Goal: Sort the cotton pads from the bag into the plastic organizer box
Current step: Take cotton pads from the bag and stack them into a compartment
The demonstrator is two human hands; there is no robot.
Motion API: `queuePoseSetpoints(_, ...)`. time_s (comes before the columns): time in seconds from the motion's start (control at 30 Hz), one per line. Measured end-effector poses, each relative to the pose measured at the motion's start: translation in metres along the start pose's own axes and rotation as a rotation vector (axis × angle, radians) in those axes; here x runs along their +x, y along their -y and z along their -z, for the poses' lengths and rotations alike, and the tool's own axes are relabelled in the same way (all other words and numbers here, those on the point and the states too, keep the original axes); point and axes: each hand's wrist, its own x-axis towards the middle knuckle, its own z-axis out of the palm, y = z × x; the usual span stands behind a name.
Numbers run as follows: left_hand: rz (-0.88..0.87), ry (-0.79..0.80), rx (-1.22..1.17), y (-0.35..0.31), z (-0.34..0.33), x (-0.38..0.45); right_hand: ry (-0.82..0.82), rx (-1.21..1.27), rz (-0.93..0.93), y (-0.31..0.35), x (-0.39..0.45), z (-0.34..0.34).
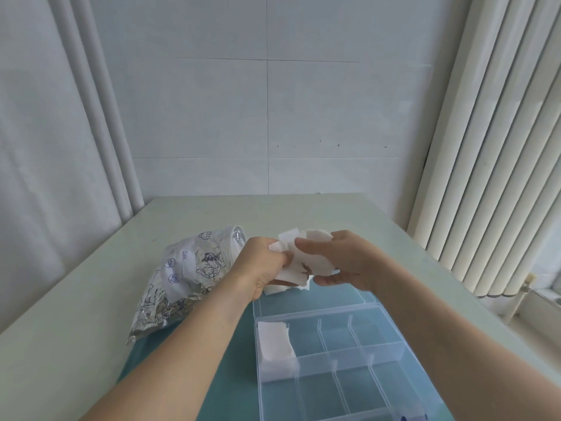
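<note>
1. Pale green surface (91, 299) against a white wall carries everything.
2. Loose pads (303, 262) sit bunched between both hands above the far part of the surface; left hand (261, 265) and right hand (343, 262) each grasp them.
3. Box (394, 347) lies just nearer than the hands, at the near edge; right hand is closer to its bare compartments.
4. Its far-left compartment holds stacked pads (274, 344).
5. Bag (188, 275) lies left.
6. Box's near end is cut off; pad count is unclear.
</note>
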Motion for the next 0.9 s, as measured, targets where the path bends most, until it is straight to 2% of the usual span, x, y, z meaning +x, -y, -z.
queuePoseSetpoints(0.1, -0.067, -0.040, 0.066, 0.003, -0.001, 0.006, -0.086, 0.032, 0.021, 0.000, 0.005, 0.005)
queuePoseSetpoints(0.2, -0.079, -0.029, 0.033, 0.005, -0.003, 0.009, -0.071, 0.011, 0.037, 0.002, 0.008, 0.014)
queuePoseSetpoints(0.37, 0.054, 0.093, -0.158, 0.006, -0.008, 0.012, -0.102, -0.007, 0.050, 0.002, 0.010, 0.028)
queuePoseSetpoints(0.47, 0.081, 0.067, -0.167, 0.008, -0.014, 0.012, -0.156, 0.025, 0.085, 0.001, 0.012, 0.039)
queuePoseSetpoints(0.57, 0.079, 0.039, -0.213, 0.008, -0.018, 0.007, -0.124, 0.052, 0.083, 0.005, 0.008, 0.051)
queuePoseSetpoints(0.67, 0.082, 0.017, -0.234, 0.006, -0.021, 0.004, -0.025, 0.097, 0.061, 0.011, 0.006, 0.057)
queuePoseSetpoints(0.77, 0.068, 0.028, -0.294, 0.002, -0.025, 0.002, 0.052, -0.006, 0.035, 0.010, 0.010, 0.054)
queuePoseSetpoints(0.9, 0.099, 0.059, -0.381, -0.008, -0.022, -0.001, 0.006, -0.172, 0.050, 0.010, 0.022, 0.045)
